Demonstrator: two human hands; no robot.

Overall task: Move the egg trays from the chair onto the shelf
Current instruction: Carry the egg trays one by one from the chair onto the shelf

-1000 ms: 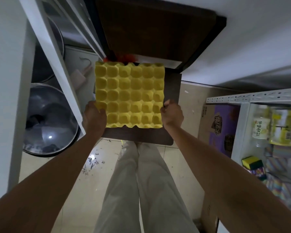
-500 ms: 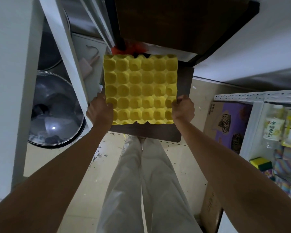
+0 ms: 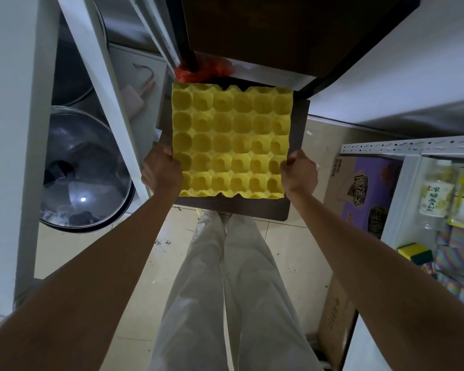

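A yellow egg tray (image 3: 231, 140), empty, with rows of cups, is held flat over the dark brown chair seat (image 3: 241, 208). My left hand (image 3: 161, 170) grips its left edge near the front corner. My right hand (image 3: 299, 172) grips the right edge opposite. Whether more trays lie beneath it is hidden. A white metal shelf (image 3: 410, 147) stands at the right with bottles and packets on it. Another white shelf frame (image 3: 102, 84) rises at the left.
A dark brown table (image 3: 292, 30) overhangs the chair's far end, with a red plastic bag (image 3: 204, 72) under it. A large steel pot with a glass lid (image 3: 83, 172) sits at the left. Cardboard boxes (image 3: 359, 188) stand on the floor at the right. My legs are below.
Both hands have raised the yellow tray off the seat and toward me; it looks larger and the seat's front edge shows more below it.
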